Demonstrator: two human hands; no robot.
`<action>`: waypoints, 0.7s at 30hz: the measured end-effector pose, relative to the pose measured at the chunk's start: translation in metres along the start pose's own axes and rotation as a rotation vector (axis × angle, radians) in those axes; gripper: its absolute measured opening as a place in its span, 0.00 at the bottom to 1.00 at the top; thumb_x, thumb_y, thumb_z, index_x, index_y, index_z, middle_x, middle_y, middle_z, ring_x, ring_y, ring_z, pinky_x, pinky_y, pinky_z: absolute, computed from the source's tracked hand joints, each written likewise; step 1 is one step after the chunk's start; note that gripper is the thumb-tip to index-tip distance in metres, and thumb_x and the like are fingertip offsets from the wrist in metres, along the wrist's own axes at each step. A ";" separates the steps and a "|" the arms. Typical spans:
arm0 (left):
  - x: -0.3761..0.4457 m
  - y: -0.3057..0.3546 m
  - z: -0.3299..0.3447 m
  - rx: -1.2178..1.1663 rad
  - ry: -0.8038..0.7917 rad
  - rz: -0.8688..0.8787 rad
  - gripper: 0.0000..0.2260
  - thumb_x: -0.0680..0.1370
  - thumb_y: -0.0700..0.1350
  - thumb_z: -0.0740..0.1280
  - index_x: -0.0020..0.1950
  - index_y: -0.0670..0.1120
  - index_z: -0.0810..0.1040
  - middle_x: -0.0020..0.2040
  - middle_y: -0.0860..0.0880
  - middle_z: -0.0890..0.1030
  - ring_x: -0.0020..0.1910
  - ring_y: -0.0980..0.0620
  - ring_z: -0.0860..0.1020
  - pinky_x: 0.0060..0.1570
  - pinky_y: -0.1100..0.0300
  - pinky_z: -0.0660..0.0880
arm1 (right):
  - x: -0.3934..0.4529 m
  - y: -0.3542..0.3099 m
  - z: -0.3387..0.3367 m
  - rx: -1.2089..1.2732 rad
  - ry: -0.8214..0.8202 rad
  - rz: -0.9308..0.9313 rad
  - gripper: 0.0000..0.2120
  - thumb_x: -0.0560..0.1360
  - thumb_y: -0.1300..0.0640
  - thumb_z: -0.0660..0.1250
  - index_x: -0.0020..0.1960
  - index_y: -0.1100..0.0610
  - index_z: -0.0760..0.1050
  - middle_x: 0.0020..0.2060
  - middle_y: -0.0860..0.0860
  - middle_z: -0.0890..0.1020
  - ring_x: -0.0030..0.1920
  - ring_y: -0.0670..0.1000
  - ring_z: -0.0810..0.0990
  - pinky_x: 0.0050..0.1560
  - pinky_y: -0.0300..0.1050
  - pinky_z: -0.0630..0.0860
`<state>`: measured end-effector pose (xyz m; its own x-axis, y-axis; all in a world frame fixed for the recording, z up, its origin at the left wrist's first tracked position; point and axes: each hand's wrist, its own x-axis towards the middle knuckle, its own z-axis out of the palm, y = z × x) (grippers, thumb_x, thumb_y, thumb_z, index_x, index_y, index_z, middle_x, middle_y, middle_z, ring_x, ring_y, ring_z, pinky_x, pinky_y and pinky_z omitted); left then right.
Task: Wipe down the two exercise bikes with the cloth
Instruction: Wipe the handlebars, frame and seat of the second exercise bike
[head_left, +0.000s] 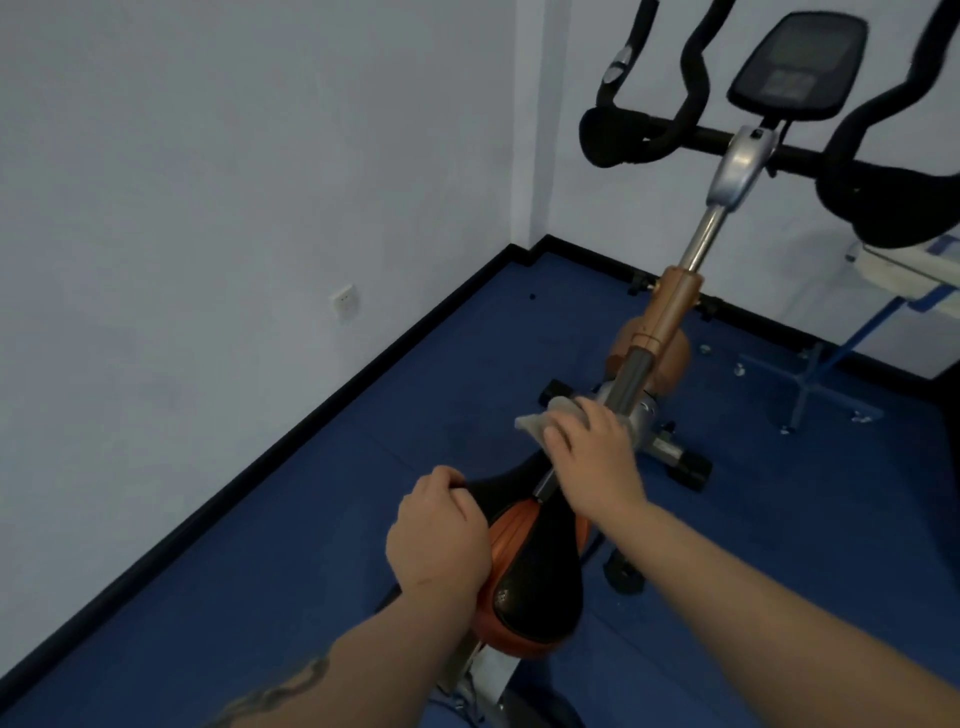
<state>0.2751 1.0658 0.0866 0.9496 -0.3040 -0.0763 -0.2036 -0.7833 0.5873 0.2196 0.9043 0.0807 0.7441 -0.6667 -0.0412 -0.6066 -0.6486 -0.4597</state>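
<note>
An exercise bike (670, 317) with an orange-brown frame, grey tube, black handlebars and a console stands in front of me. Its black and orange saddle (535, 571) is just below me. My left hand (441, 530) grips the saddle's left edge, fingers curled round it. My right hand (592, 457) lies over a pale cloth (540, 415) and presses it onto the grey frame tube ahead of the saddle. The cloth's left end sticks out from under my fingers. Only one bike is plainly in view.
The floor (363, 519) is blue with a black skirting along the white wall (208, 208) on the left. A wall socket (344, 301) sits low on that wall. A blue-legged stand (815, 384) with a white top is at the right.
</note>
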 end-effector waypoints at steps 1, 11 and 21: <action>0.003 0.000 -0.002 0.053 -0.050 0.037 0.10 0.80 0.45 0.53 0.52 0.55 0.73 0.48 0.57 0.75 0.46 0.53 0.75 0.45 0.52 0.73 | -0.014 -0.008 0.011 0.007 0.010 -0.010 0.20 0.82 0.45 0.48 0.71 0.45 0.67 0.77 0.52 0.55 0.76 0.52 0.48 0.75 0.54 0.48; 0.009 -0.008 -0.008 0.001 -0.168 0.192 0.14 0.80 0.45 0.54 0.58 0.54 0.76 0.50 0.56 0.79 0.46 0.55 0.77 0.45 0.55 0.74 | -0.019 -0.051 0.016 0.112 -0.019 0.419 0.29 0.83 0.46 0.48 0.79 0.47 0.39 0.78 0.55 0.37 0.76 0.60 0.44 0.73 0.59 0.58; 0.009 -0.012 -0.008 -0.090 -0.126 0.307 0.15 0.78 0.41 0.58 0.59 0.53 0.79 0.51 0.54 0.81 0.46 0.53 0.78 0.43 0.58 0.70 | -0.039 -0.060 0.008 0.198 -0.014 0.647 0.32 0.83 0.43 0.46 0.77 0.48 0.31 0.70 0.62 0.66 0.51 0.59 0.75 0.47 0.50 0.72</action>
<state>0.2884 1.0766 0.0854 0.8094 -0.5869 0.0198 -0.4481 -0.5956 0.6667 0.2297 0.9723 0.1026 0.2524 -0.8925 -0.3737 -0.8694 -0.0396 -0.4926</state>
